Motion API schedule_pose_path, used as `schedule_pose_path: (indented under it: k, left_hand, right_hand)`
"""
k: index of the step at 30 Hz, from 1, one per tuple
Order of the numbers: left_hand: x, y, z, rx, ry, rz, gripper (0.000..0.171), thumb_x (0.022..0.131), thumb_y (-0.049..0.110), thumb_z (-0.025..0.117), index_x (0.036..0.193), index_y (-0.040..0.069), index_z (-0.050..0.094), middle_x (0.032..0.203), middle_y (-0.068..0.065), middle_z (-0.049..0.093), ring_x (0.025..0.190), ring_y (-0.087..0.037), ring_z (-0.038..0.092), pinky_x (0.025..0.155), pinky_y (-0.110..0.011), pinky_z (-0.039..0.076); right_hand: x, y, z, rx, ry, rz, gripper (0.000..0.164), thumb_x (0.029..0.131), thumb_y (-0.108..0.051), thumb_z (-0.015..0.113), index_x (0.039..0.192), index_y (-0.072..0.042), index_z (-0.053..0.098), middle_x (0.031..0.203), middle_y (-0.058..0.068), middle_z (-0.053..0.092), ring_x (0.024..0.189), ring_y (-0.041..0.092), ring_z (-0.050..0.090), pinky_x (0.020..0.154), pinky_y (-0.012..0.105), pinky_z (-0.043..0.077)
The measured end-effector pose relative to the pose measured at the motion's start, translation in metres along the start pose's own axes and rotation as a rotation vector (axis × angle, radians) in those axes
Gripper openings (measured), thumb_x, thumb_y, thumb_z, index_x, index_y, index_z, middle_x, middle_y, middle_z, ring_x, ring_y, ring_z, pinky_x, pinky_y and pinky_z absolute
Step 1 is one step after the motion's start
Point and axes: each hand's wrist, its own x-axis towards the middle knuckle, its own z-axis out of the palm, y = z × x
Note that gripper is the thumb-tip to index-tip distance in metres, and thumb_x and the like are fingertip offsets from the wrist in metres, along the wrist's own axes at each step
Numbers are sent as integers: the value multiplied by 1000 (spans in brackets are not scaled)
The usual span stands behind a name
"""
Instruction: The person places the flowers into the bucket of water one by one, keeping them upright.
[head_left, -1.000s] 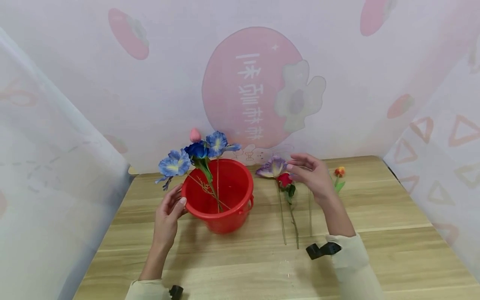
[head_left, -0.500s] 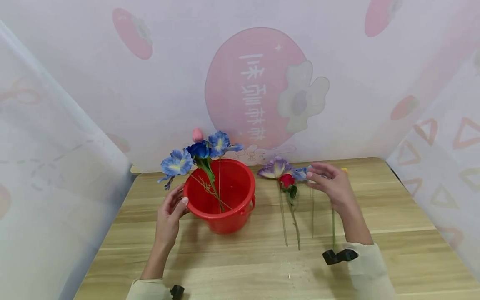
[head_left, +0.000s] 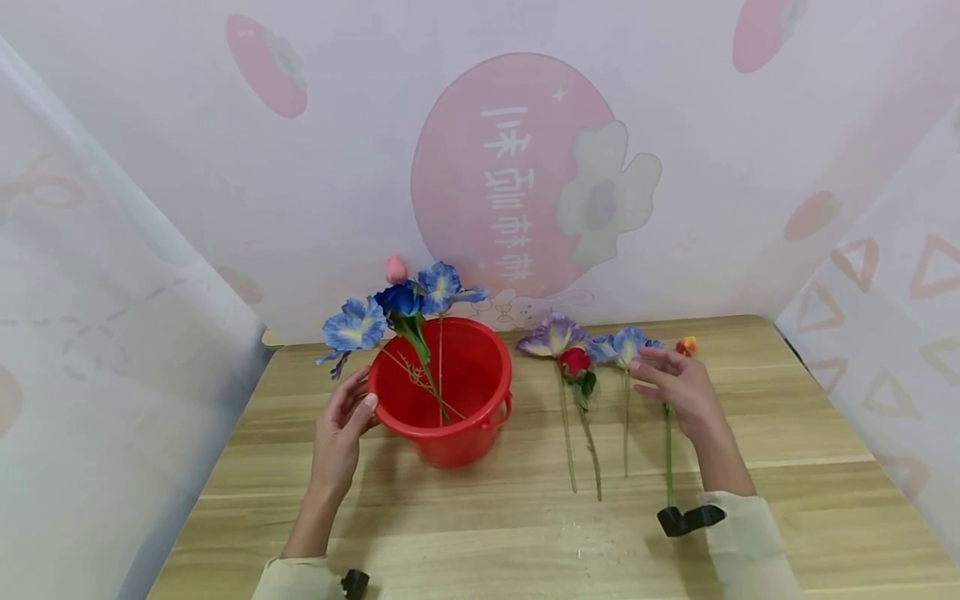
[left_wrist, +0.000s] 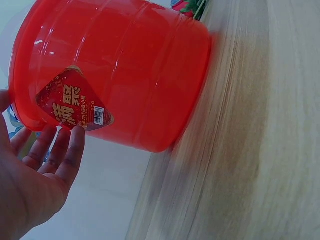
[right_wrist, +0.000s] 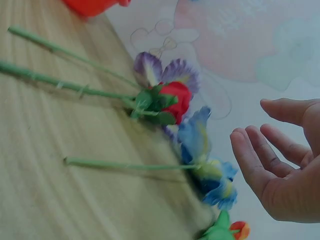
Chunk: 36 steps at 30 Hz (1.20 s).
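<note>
My left hand [head_left: 337, 433] holds the red bucket [head_left: 457, 446] at its left rim, thumb near the rim and fingers along the outer wall. A label [left_wrist: 72, 100] shows on that wall. Several artificial flowers stand in the bucket: two blue irises [head_left: 354, 325], a blue rose [head_left: 399, 298] and a pink tulip bud [head_left: 396, 268]. Over the table's right side, my right hand [head_left: 681, 390] hovers with loosely bent fingers and nothing in them. Close to it lie a blue iris [right_wrist: 210, 170] and an orange tulip [head_left: 686, 345], partly hidden by the hand in the head view.
A purple iris [head_left: 553, 335] and a red rose [head_left: 575, 361] lie between the bucket and the right hand, stems toward the front. The wooden table [head_left: 465, 533] meets a printed white backdrop [head_left: 337, 167] behind and at the sides.
My right hand has moved right, from beside the purple iris and red rose to between the blue iris and orange tulip, uncovering the blue iris. The left hand stays at the bucket.
</note>
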Motion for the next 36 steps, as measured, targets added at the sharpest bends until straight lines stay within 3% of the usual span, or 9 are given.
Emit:
schedule_pose_path:
  k: [6,17,22,28,33,36]
  left_hand:
    - [0,1,0,-1,6,-4,48,111,17,59,157,7,52,141,-10,66,117,-14,72,86,-22,65]
    - [1,-1,0,-3,-2,1,48,111,15,58,158,7,51,138,0,67,117,-10,71,87,-21,65]
    - [0,0,0,-3,1,-9,48,111,15,58,158,7,51,139,1,66,118,-11,70,87,-21,65]
    - [0,1,0,6,8,-20,48,111,16,58,158,7,51,139,2,66,119,-11,70,88,-21,64]
    - [0,2,1,9,8,-24,48,111,16,58,158,8,51,139,3,66,120,-11,70,88,-21,64]
    - [0,2,1,14,8,-27,48,111,17,58,158,9,51,139,3,66,120,-11,70,88,-21,64]
  right_hand:
    - [4,11,-1,-1,5,35,64,104,-18,73,155,9,45,118,-6,68,99,0,74,102,34,63]
    - [8,24,-5,-57,1,56,63,105,-22,72,155,8,47,115,-8,71,103,8,78,98,30,64]
    - [12,31,-6,-27,-12,83,64,105,-19,71,157,8,45,127,4,72,105,7,77,98,29,63]
    - [15,38,-6,-7,-18,127,63,106,-15,70,158,7,44,152,25,57,109,8,76,101,29,62]
    - [17,44,-4,-12,-44,162,61,107,-11,66,160,7,41,157,28,53,109,6,75,98,30,63]
    - [18,47,-3,-16,-45,176,61,107,-11,66,159,7,42,151,26,60,107,5,76,95,29,65]
